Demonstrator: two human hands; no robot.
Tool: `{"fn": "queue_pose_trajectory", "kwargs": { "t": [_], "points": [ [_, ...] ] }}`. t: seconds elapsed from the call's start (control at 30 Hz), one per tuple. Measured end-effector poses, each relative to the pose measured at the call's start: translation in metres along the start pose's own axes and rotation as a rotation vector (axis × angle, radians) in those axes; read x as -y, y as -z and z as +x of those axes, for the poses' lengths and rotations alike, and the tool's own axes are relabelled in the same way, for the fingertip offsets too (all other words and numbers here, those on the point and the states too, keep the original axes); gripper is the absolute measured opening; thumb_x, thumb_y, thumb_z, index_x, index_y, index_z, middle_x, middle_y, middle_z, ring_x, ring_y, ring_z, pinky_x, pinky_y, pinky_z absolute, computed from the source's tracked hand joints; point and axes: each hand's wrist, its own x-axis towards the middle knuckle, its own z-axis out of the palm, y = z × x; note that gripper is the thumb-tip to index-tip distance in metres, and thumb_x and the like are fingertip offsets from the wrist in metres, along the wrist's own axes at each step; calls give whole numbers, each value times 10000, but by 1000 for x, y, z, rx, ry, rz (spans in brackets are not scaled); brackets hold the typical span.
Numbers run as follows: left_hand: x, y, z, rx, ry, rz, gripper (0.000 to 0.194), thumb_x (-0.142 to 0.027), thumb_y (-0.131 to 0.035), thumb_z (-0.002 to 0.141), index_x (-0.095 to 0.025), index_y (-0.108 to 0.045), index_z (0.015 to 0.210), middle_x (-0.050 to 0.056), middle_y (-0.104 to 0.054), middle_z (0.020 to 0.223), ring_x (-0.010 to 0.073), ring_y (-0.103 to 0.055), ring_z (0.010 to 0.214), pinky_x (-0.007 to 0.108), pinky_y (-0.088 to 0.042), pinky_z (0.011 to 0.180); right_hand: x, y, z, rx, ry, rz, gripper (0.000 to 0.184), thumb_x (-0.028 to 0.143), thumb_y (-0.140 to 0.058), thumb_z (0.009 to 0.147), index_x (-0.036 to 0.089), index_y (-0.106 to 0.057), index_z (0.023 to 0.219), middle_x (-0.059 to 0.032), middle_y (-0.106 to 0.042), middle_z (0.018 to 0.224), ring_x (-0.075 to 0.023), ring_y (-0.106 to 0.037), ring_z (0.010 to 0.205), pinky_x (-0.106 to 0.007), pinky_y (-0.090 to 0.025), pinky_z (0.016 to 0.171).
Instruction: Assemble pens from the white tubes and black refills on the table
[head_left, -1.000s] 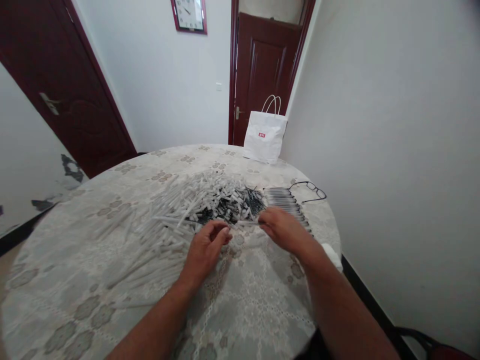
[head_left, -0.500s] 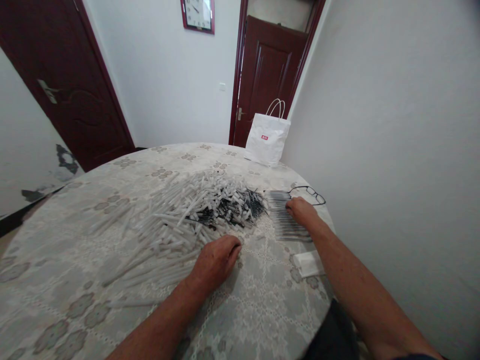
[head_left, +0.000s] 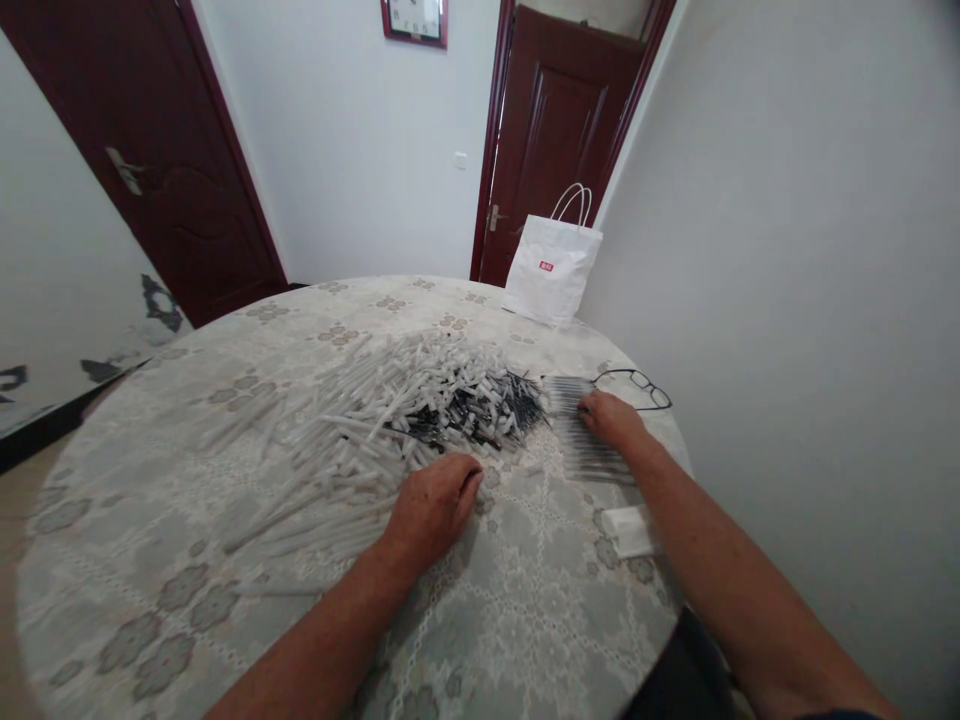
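Note:
My left hand (head_left: 439, 505) rests on the cloth at the near edge of a heap of pen parts, its fingers curled in. Whatever those fingers may hold is hidden. The heap has pale pen barrels (head_left: 330, 515), short white pieces (head_left: 442, 355) and thin black refills (head_left: 523, 398). To the right, my right hand (head_left: 619, 425) lies over a neat row of slim clear pens with dark cores (head_left: 592, 465). Its fingertips are pinched together at the row, and I cannot make out what is between them.
A round table (head_left: 517, 620) wears a patterned cloth. Glasses (head_left: 637, 385) lie beyond the right hand, and a folded white packet (head_left: 630, 530) sits by the right forearm. At the back stands a white paper bag (head_left: 553, 270). A wall (head_left: 810, 300) borders the right side.
My right hand has gone from the heap's near edge, where it held a slim pen, rightward to the row. My left hand has drawn slightly nearer, and its fingers have curled closed.

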Motion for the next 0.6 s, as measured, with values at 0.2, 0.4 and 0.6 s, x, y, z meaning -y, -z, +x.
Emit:
{"fn": "queue_pose_trajectory", "kwargs": {
  "t": [0.2, 0.4, 0.6],
  "points": [
    [3, 2, 1, -49, 49, 60, 178, -282, -477, 972, -217, -642, 970, 66, -704, 921, 205, -658, 840, 297, -459, 765, 5, 4, -4, -33, -70, -15, 285, 239, -481, 976, 168, -696, 1151, -150, -660, 1169, -248, -595, 1105, -300, -419, 871],
    [9, 9, 3, -112, 109, 82, 191, -267, -473, 965, -215, -652, 1011, 78, -715, 967, 227, -665, 897, 323, -475, 807, 41, 31, -28, -28, -69, 62, 283, 265, -505, 953, 196, -717, 1128, -136, -708, 1130, -259, -641, 1044, -311, -421, 836],
    [15, 16, 9, -248, 189, -22, 196, -254, -490, 947, -212, -673, 1003, 77, -733, 961, 235, -676, 910, 336, -478, 846, 125, 52, -74, 44, 263, 268, 212, 349, -573, 931, 227, -715, 1032, -85, -741, 988, -214, -666, 883, -289, -417, 748]
  ]
}}
